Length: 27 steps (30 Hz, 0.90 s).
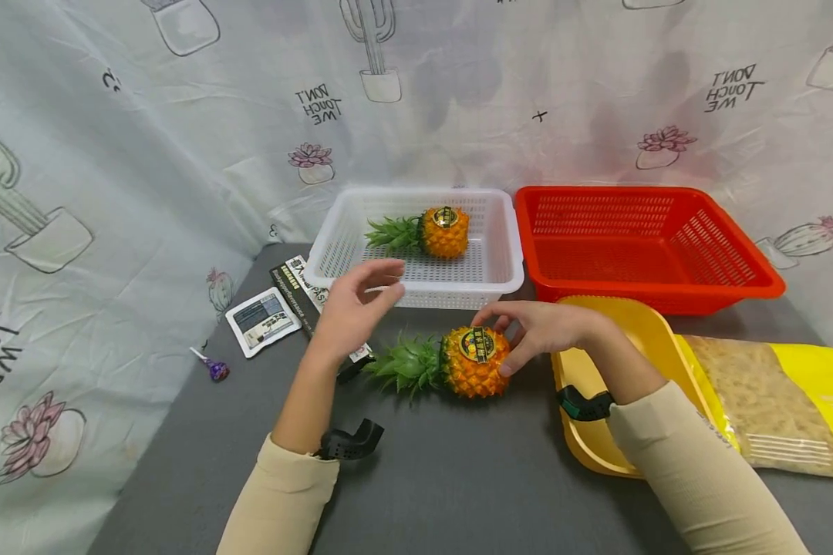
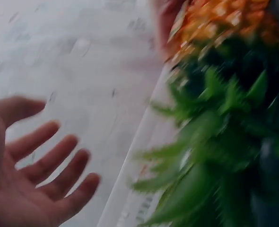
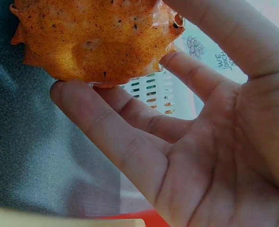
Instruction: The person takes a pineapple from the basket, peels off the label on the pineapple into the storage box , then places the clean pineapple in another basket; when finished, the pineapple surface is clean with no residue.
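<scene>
A small orange pineapple [image 1: 468, 374] with a black-and-gold round label lies on its side on the grey table, its green leaves [image 1: 409, 364] pointing left. My right hand [image 1: 544, 327] grips its base end, thumb on the near side and fingers on the far side; the right wrist view shows fingertips against the orange skin [image 3: 97, 42]. My left hand [image 1: 361, 304] hovers beyond and above the leaves, holding nothing. Its fingers are spread apart in the left wrist view, away from the leaves [image 2: 201, 142]. A second pineapple [image 1: 446, 235] lies in the white basket [image 1: 416, 297] behind.
A red basket [image 1: 659, 289] stands right of the white one. Under my right forearm sits a yellow tray [image 1: 597, 451], beside a yellow bag of pasta [image 1: 770, 401]. At left lie a white packet [image 1: 264, 320], a dark printed package [image 1: 295, 297] and a purple lollipop [image 1: 217, 370].
</scene>
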### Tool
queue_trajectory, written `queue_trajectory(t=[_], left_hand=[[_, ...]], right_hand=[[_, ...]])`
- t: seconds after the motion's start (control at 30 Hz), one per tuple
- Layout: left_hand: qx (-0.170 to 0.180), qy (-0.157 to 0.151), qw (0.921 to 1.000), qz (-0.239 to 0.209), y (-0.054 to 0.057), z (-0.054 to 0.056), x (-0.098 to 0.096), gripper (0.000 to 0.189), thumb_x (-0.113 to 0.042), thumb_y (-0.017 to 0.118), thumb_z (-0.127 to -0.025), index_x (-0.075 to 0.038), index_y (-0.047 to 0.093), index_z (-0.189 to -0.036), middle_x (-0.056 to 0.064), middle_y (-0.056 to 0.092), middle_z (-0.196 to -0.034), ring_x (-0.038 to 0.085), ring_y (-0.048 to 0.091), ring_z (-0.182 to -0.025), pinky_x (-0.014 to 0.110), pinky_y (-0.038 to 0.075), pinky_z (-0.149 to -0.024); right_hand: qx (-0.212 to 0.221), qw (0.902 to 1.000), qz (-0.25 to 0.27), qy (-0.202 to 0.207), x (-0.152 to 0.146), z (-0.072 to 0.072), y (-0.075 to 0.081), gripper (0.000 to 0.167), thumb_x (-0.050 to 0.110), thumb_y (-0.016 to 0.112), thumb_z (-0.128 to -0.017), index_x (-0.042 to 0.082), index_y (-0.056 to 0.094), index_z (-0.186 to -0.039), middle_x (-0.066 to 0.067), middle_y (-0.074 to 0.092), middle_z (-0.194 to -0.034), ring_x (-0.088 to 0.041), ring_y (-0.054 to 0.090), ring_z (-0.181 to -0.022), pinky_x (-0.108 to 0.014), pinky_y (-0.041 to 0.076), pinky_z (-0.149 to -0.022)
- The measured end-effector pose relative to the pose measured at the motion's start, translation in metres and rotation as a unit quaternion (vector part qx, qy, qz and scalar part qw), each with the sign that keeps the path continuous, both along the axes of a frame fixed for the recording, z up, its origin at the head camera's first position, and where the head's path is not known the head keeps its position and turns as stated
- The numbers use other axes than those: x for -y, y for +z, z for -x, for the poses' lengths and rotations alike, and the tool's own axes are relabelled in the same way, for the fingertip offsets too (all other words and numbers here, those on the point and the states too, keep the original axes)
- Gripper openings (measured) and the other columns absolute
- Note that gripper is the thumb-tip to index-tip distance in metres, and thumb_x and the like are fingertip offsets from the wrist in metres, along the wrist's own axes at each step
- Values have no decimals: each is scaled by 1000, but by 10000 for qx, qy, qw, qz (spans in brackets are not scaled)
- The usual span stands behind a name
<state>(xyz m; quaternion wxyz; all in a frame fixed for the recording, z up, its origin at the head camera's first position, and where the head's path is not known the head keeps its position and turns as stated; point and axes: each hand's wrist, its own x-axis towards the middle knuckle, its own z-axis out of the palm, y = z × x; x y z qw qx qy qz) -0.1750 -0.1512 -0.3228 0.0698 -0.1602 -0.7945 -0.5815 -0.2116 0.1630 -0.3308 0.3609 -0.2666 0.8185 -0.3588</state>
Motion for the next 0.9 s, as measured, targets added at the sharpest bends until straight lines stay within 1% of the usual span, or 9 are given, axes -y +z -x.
queue_trajectory(t=[0.03,0.1,0.17,0.27,0.4,0.5,0.63,0.83,0.9], left_hand=[[56,-330,9990,305,0,-2,-5,41,-13,67,-100,-4,62,-139,16,63,-138,29,61,-128,45,50,-110],[69,-815,9930,850,-2,-6,-13,45,-18,70,-99,-8,61,-142,12,62,-142,31,59,-131,48,49,-112],[23,-1099,9853,1311,-3,-9,-19,50,-22,73,-98,-11,60,-144,8,61,-143,32,58,-132,49,48,-112],[-97,-1326,9738,1844,-5,-11,-27,55,-26,77,-94,-13,60,-145,5,61,-143,32,58,-132,50,49,-111],[-291,-1492,9588,2398,-8,-12,-37,60,-31,81,-91,-14,61,-144,6,59,-144,29,55,-134,50,47,-112],[-274,-1597,9512,2627,-11,-13,-42,62,-34,82,-89,-14,60,-144,6,58,-145,26,54,-136,49,46,-114],[-141,-1690,9467,2738,-15,-12,-46,64,-34,83,-88,-13,61,-144,6,58,-142,27,56,-134,48,47,-112],[71,-1644,9411,2953,-20,-12,-49,66,-36,82,-89,-14,58,-147,5,58,-142,27,57,-132,48,49,-110],[122,-1644,9402,2982,-21,-12,-49,66,-35,82,-89,-14,58,-146,7,58,-141,28,57,-131,48,49,-109]], right_hand=[[7,10000,18,9,0,0,0,76,24,88,-81,15,48,-146,-20,47,-139,-36,55,-120,-41,57,-90],[7,10000,46,23,1,-1,-1,77,24,88,-81,15,48,-146,-19,48,-138,-36,55,-120,-41,58,-91],[-50,10000,58,21,1,-2,-2,77,25,88,-81,14,48,-146,-18,49,-136,-35,53,-120,-41,58,-91],[-84,10000,36,-3,0,-2,-1,77,25,88,-81,14,48,-146,-17,51,-135,-35,55,-119,-41,58,-91],[-78,10000,3,-12,-2,-2,0,77,24,88,-81,14,48,-146,-17,52,-134,-35,56,-118,-41,58,-91],[-87,10000,-24,4,-2,-2,0,77,25,88,-81,14,48,-147,-17,52,-134,-35,56,-118,-42,58,-91],[-121,9999,-45,32,-3,-3,1,76,25,87,-82,14,48,-146,-17,52,-134,-35,57,-118,-42,58,-91],[-141,9999,-26,72,-2,-2,0,76,25,87,-83,14,48,-147,-17,53,-134,-34,57,-118,-41,58,-90],[-157,9998,-35,77,-2,-2,0,76,26,87,-83,13,48,-147,-17,53,-134,-34,57,-118,-41,58,-90]])
